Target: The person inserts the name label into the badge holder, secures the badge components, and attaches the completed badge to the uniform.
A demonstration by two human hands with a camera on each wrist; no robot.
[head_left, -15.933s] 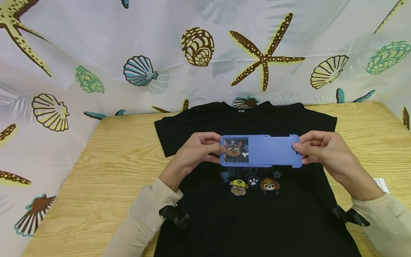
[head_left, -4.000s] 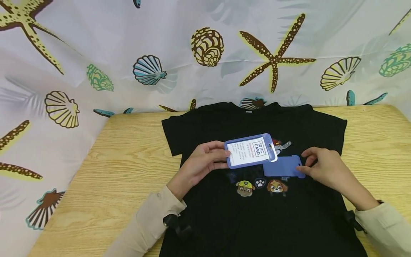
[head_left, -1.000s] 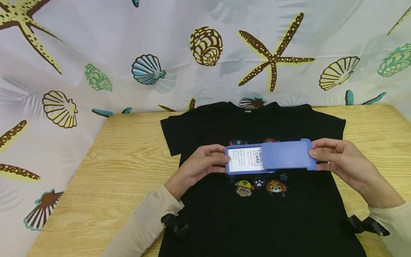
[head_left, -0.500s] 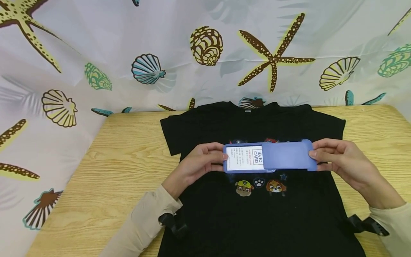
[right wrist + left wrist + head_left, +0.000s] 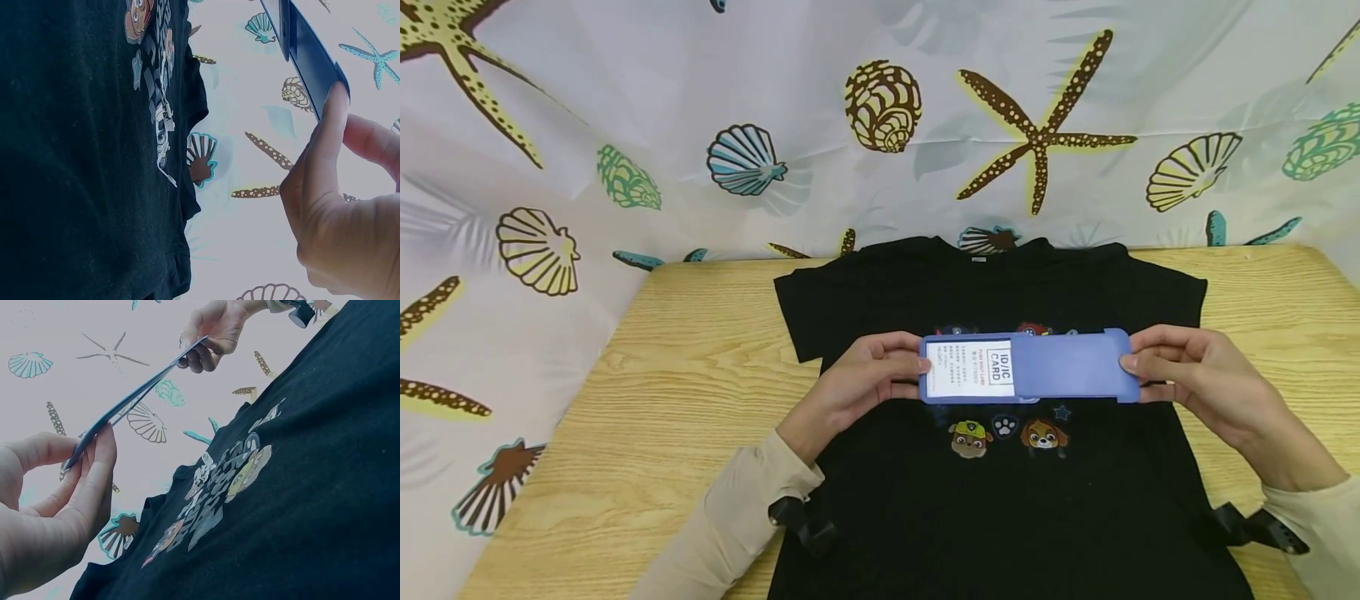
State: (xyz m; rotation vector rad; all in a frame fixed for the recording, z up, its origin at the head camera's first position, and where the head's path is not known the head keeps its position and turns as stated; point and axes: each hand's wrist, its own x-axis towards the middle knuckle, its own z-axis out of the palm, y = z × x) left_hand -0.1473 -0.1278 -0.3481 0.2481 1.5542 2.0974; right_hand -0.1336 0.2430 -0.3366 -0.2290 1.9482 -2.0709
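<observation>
In the head view my left hand (image 5: pixel 857 385) pinches the left end of a blue ID card holder (image 5: pixel 928 398), thumb on top. A white printed card (image 5: pixel 967 369) marked "ID/IC CARD" shows inside its frame. My right hand (image 5: pixel 1213 387) pinches the right end of the holder's flat blue cover (image 5: pixel 1071 365), whose left part overlaps the frame and hides its right end. Both pieces are held in the air above a black T-shirt (image 5: pixel 1000 517). In the left wrist view, holder and cover appear edge-on as a thin blue strip (image 5: pixel 134 397).
Beneath the spread T-shirt lies a wooden table (image 5: pixel 647 400). Cartoon animal faces (image 5: pixel 970 439) are printed on the shirt's chest. Behind the table hangs a white curtain (image 5: pixel 820 50) with shells and starfish.
Four seconds ago the cover was apart and lower, at my right hand; now it overlaps the holder. Over the last second the holder has shifted slightly left and lined up with the cover.
</observation>
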